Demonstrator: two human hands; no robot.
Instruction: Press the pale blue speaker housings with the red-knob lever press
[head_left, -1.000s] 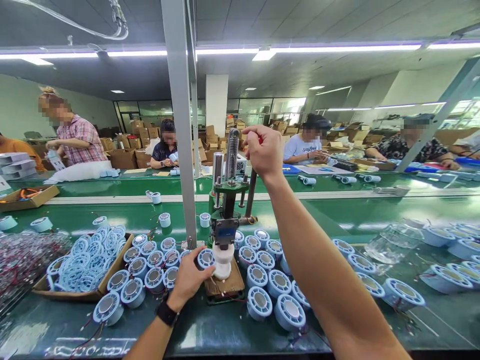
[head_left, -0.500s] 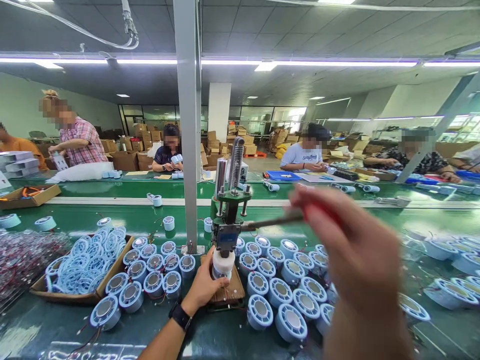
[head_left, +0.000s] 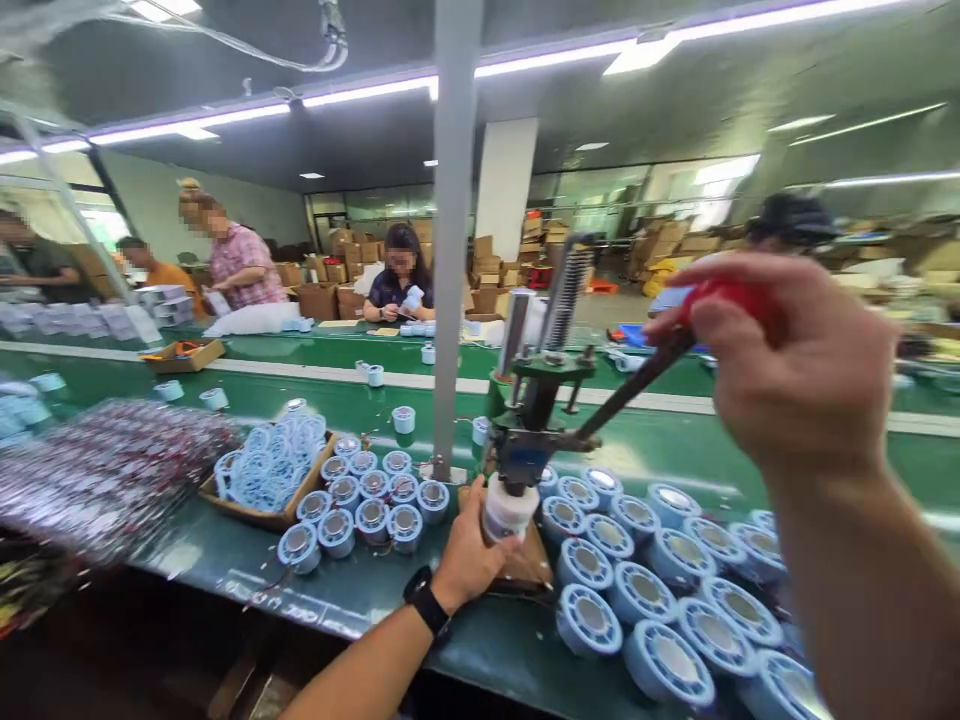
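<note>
A hand press (head_left: 536,400) with a spring column stands on a wooden base (head_left: 525,560). My left hand (head_left: 474,548), with a dark watch on its wrist, is wrapped round a round part (head_left: 510,512) under the white press head. My right hand (head_left: 799,350) is closed on the red knob (head_left: 731,300) of the press lever (head_left: 637,385), up and to the right of the press. Round blue-rimmed parts (head_left: 589,618) stand in rows right of the base. More such parts (head_left: 373,517) stand to its left.
A cardboard box (head_left: 289,515) of blue rings and a heap of small wired parts (head_left: 112,460) lie at the left. A grey post (head_left: 456,250) rises behind the press. Several people sit or stand across the green conveyor (head_left: 330,385), before stacked cartons.
The view has swung left and tilted, so the bench appears shifted right. The lever now slopes upward, and my right hand on its knob is higher. My left hand stays at the press.
</note>
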